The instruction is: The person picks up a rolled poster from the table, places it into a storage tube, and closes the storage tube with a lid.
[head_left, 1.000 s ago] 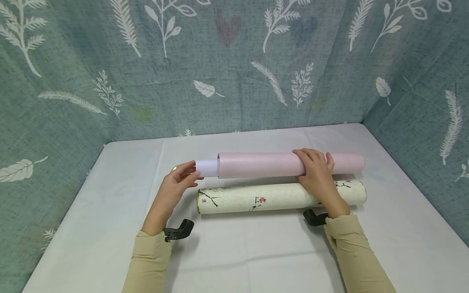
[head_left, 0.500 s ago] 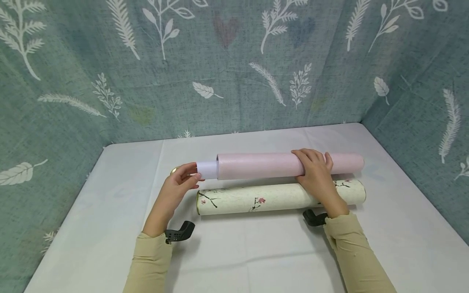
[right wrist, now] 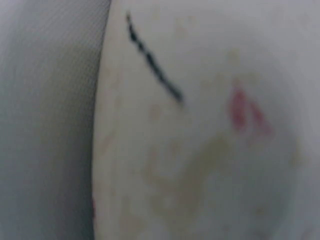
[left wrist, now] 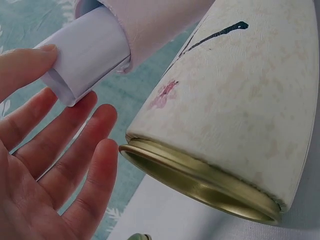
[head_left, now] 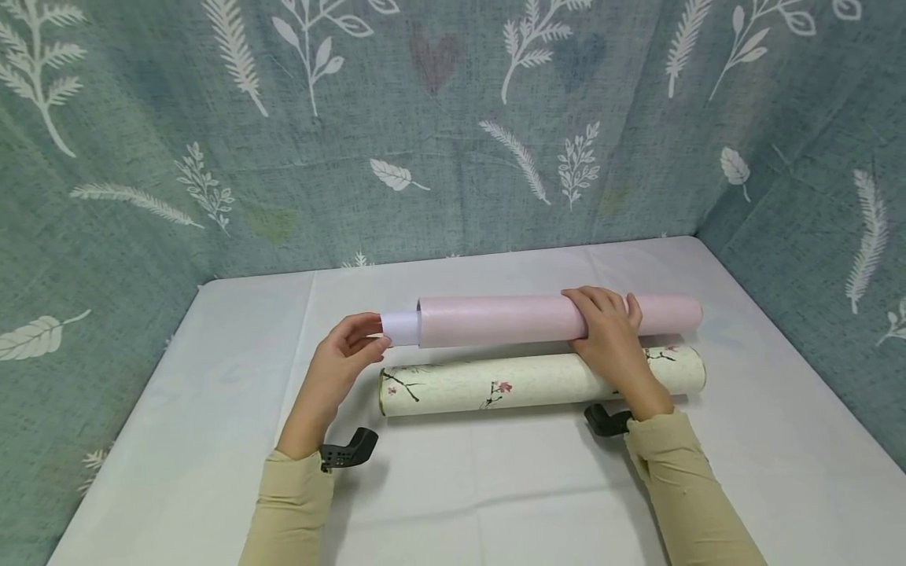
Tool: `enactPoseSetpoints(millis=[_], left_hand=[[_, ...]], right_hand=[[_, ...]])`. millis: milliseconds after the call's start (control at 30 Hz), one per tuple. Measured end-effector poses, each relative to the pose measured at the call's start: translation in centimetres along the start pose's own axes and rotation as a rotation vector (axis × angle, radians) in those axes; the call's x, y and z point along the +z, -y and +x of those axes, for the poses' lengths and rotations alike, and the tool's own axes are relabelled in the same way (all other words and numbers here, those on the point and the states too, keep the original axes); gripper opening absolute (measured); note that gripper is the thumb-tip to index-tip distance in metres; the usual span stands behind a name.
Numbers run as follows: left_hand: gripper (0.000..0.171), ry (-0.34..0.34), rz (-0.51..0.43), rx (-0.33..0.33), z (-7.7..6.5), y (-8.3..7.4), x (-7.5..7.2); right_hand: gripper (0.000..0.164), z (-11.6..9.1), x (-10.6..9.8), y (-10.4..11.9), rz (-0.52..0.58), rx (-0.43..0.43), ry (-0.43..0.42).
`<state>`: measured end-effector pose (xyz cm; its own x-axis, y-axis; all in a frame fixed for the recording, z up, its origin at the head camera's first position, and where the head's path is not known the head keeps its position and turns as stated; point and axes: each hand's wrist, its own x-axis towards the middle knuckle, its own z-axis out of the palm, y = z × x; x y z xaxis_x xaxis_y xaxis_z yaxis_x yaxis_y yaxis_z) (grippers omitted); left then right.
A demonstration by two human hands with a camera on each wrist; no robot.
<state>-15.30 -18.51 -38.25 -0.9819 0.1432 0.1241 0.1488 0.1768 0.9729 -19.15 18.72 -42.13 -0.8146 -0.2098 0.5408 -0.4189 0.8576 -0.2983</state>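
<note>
In the head view my left hand pinches the outer end of a rolled white paper, thumb on the near side. The left wrist view shows the thumb on the roll and the fingers spread beneath it. The roll sticks out of the left mouth of a pink tube; the rest of it is hidden inside. Lying over the pink tube, my right hand grips it right of its middle. In front lies a cream tube with a blossom print, under the right wrist. Its gold-rimmed end faces left and looks hollow.
A white cloth covers the table. Behind it and at both sides hangs a green leaf-patterned curtain. A small gold-edged round thing peeks in at the bottom of the left wrist view.
The paper roll shows slightly less outside the pink tube; my left hand has edged right with it. A gold round thing behind that hand is now hidden. My right hand keeps its hold.
</note>
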Motion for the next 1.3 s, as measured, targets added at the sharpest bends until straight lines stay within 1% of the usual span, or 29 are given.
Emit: enactPoseSetpoints(millis=[167,267,433,667,800,1067,1300], left_hand=[[0.042,0.014,-0.006,-0.006,-0.1,-0.2,0.0],[0.041,0.013,-0.008,-0.015,-0.1,-0.2,0.1],[0.04,0.009,-0.01,-0.011,0.1,-0.1,0.3],[0.041,0.055,-0.007,-0.012,0.3,-0.3,1.0],[0.04,0.061,-0.002,-0.011,0.3,-0.4,1.3],[0.039,0.056,0.011,-0.004,0.3,-0.4,1.2],[0.04,0.063,0.005,-0.006,0.2,-0.4,1.0]], right_hand=[[0.067,0.2,0.1,0.1,-0.001,0.001,0.003],[0.068,0.2,0.1,0.1,-0.003,0.003,0.009],[0.069,0.1,-0.1,0.1,-0.007,0.007,0.012],[0.069,0.0,-0.2,0.0,-0.01,0.012,0.014],[0.069,-0.1,-0.2,-0.1,-0.02,0.011,0.015],[0.068,-0.1,0.0,-0.1,-0.015,0.005,0.011],[0.068,0.1,0.1,0.2,-0.011,0.004,0.003]])
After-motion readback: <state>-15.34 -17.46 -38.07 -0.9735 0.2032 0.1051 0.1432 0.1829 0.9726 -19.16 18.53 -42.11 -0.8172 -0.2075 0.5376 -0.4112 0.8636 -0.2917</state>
